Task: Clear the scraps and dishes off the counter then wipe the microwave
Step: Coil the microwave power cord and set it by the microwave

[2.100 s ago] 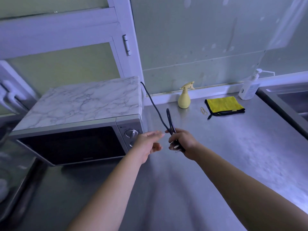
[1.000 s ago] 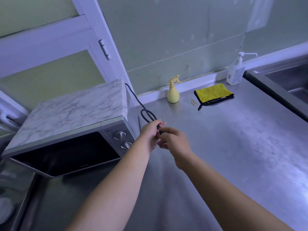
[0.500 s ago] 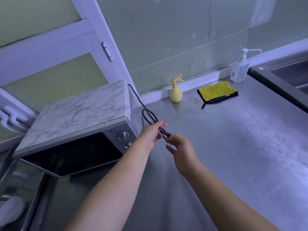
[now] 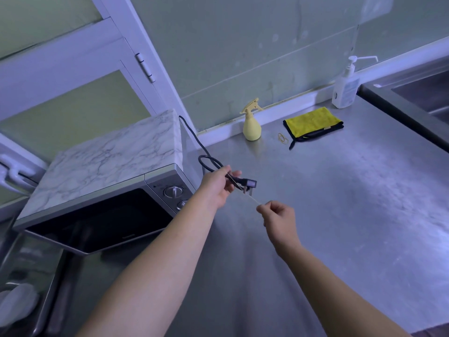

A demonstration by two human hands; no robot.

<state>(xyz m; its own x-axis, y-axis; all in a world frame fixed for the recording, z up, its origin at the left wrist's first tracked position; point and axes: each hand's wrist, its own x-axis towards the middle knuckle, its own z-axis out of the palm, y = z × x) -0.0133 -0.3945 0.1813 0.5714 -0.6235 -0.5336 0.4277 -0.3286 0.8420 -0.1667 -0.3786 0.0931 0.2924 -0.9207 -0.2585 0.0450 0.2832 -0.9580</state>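
Your left hand (image 4: 216, 188) grips the looped power cord (image 4: 209, 161) just right of the microwave (image 4: 109, 161), and your right hand (image 4: 279, 217) pinches a thin band (image 4: 252, 199) stretched from that bundle. No scraps or dishes show on the tabletop (image 4: 340, 215) right of the microwave, so clearing looks done. Wiping seems not yet begun: the yellow cloth (image 4: 313, 121) and spray bottle (image 4: 252, 125) sit well right of the microwave.

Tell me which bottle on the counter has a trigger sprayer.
The small yellow bottle left of the cloth; the white bottle by the sink has a pump instead.
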